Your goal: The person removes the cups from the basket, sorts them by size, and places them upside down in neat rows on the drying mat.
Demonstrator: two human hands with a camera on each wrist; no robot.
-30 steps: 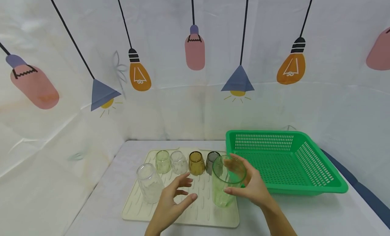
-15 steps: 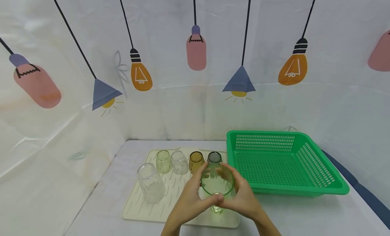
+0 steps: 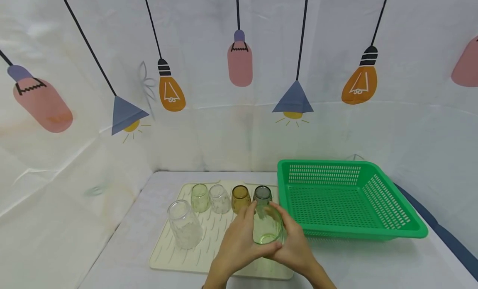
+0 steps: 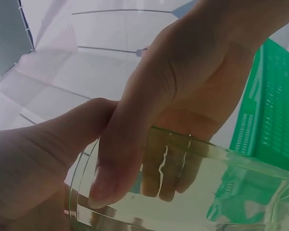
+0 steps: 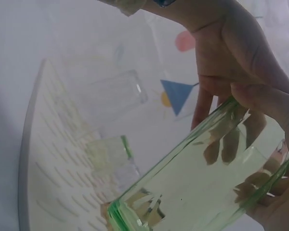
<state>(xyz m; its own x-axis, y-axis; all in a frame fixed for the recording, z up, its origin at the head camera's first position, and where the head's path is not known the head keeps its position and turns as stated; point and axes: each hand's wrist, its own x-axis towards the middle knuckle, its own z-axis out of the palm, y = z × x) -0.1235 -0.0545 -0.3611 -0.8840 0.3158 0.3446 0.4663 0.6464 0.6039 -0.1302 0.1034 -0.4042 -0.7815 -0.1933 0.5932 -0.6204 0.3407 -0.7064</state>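
Both hands grip a tall, pale green glass [image 3: 267, 229] above the right part of a cream drying mat [image 3: 214, 247]. My left hand [image 3: 239, 241] wraps its left side and my right hand [image 3: 295, 243] its right, with the thumbs meeting at the near side of the rim. In the right wrist view the glass [image 5: 192, 178] is tilted, its thick base toward the mat. Behind it on the mat stand small tumblers in a row: green [image 3: 200, 197], clear [image 3: 219, 199], amber [image 3: 240, 196] and grey [image 3: 263, 193]. A tall clear glass [image 3: 184, 224] stands at the left.
A green plastic basket [image 3: 351, 233] with slotted sides sits right of the mat, on a table [image 3: 358, 264] with a white cover. A white curtain [image 3: 209, 144] printed with lamps hangs behind and along the left side.
My right hand has brought the green glass left and toward me from beside the basket. My left hand has moved right and taken hold of it too.
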